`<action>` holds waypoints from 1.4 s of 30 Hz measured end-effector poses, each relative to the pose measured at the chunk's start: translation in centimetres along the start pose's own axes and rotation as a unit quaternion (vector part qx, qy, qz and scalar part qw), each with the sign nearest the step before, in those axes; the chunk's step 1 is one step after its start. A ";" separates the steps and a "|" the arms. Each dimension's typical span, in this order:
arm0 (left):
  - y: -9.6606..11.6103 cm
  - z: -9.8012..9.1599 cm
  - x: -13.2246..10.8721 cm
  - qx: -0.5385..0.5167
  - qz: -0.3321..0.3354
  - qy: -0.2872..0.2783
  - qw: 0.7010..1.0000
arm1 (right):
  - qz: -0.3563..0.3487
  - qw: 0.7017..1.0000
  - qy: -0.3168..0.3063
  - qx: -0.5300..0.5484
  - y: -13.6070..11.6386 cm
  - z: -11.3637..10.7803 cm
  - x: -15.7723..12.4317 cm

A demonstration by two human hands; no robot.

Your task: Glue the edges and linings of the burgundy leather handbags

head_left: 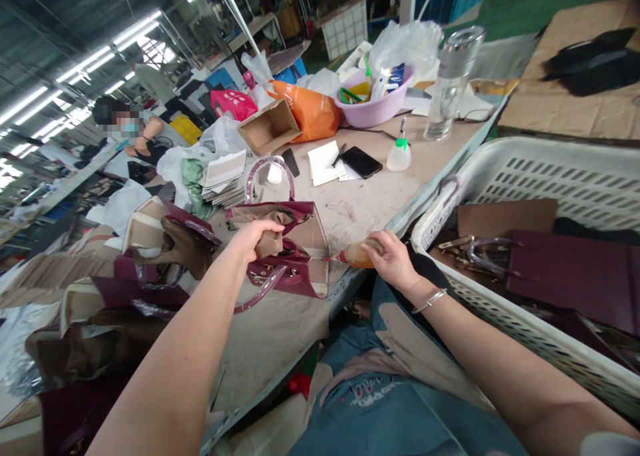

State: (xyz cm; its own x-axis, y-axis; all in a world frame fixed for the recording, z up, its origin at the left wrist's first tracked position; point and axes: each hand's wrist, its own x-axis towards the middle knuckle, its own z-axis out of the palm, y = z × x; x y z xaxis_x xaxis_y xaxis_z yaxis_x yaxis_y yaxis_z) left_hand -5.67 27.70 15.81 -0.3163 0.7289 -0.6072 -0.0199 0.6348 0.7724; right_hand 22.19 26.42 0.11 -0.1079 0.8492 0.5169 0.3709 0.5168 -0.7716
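Note:
A maroon handbag [295, 279] lies on the worktable, its open side turned toward my right and its plastic-wrapped handles sticking out. My left hand [260, 237] is closed on the bag's tan lining [270, 244], which is pulled partly out. In my right hand [393, 261] is a squeeze glue bottle [361, 253] with amber contents and a red nozzle, held on its side. The nozzle tip points at the pale inner edge of the bag's side; whether it touches cannot be made out.
More maroon bags [165, 289] crowd the table on the left. A white plastic basket [525, 151] with bag parts stands at the right. Behind are a phone [361, 163], a small green-capped bottle [399, 156], a water bottle [443, 103], a purple basin [375, 113] and a cardboard box [270, 131]. A person [135, 126] sits far left.

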 end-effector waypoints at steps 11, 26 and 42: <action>0.3 0.3 0.1 0.033 0.025 -0.005 0.999 | -0.005 1.000 0.001 -0.007 0.7 0.6 0.2; 0.4 0.8 0.3 0.000 0.014 0.007 1.000 | -0.016 0.999 0.052 0.000 0.2 0.3 0.3; 0.7 1.0 0.0 0.013 0.018 0.009 1.000 | 0.051 0.998 0.025 0.005 1.4 1.3 0.2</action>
State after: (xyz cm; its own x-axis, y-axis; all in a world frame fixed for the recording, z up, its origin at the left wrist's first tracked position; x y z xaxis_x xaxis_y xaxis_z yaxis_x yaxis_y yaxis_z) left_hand -4.76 28.34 16.17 -0.3326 0.7473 -0.5753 0.0165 0.6146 0.7887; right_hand 21.46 27.49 -1.38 -0.0233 0.8906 0.4542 0.3680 0.4301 -0.8244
